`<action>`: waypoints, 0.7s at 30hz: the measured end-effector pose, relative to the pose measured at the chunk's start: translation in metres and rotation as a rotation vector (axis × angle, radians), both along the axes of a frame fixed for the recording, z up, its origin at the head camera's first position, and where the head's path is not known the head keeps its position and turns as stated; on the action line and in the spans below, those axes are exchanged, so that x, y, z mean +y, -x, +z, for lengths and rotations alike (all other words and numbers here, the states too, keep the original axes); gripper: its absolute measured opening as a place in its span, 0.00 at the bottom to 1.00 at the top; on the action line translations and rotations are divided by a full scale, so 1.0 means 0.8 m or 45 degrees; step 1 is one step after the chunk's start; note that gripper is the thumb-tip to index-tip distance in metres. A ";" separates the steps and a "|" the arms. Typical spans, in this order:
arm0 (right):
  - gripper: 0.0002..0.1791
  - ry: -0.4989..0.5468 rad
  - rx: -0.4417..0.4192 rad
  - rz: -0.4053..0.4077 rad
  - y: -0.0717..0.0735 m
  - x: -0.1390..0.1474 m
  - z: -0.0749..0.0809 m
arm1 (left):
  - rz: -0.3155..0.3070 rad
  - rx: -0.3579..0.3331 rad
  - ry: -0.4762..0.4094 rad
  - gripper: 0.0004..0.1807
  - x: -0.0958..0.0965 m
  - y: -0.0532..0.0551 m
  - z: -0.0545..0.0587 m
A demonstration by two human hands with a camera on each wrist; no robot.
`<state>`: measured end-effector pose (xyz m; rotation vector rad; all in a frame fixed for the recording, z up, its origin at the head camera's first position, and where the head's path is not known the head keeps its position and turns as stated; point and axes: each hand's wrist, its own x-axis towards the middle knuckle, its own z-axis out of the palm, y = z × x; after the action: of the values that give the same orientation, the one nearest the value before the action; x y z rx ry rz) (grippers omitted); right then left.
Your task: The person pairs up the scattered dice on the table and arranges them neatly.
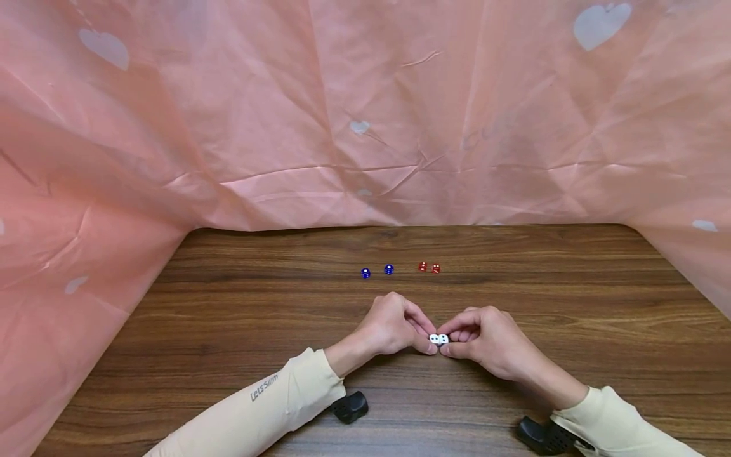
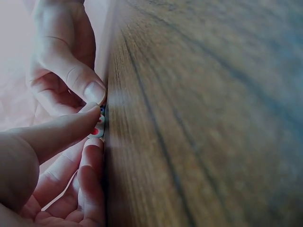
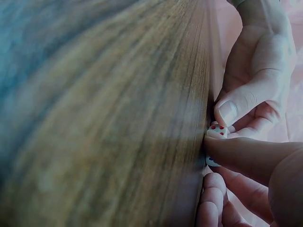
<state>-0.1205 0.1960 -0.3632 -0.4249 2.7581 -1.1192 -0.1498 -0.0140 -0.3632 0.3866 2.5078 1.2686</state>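
Note:
Two white dice sit side by side on the wooden table, low in the middle of the head view. My left hand [image 1: 391,327] pinches the left white die [image 1: 434,339] between thumb and forefinger. From the other side my right hand [image 1: 493,343] pinches the right white die [image 1: 443,339] the same way. Red pips show on a white die [image 3: 218,128] in the right wrist view, partly covered by the thumbs. Farther back lie two blue dice, one to the left [image 1: 365,273] and one to the right [image 1: 389,269], and beside them two red dice [image 1: 436,268].
The brown wood-grain table [image 1: 257,298] spreads out around both hands. A pink curtain [image 1: 400,95] with white hearts hangs along its back and sides. Black wrist devices show below the sleeves, one at the left [image 1: 350,407] and one at the right [image 1: 545,436].

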 end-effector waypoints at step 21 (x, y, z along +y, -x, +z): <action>0.25 0.207 -0.176 0.177 0.017 0.020 0.007 | -0.006 -0.007 -0.039 0.12 0.001 -0.001 -0.001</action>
<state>-0.1345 0.2118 -0.3580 -0.5283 2.4879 -1.2905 -0.1492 -0.0129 -0.3643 0.3950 2.4839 1.3060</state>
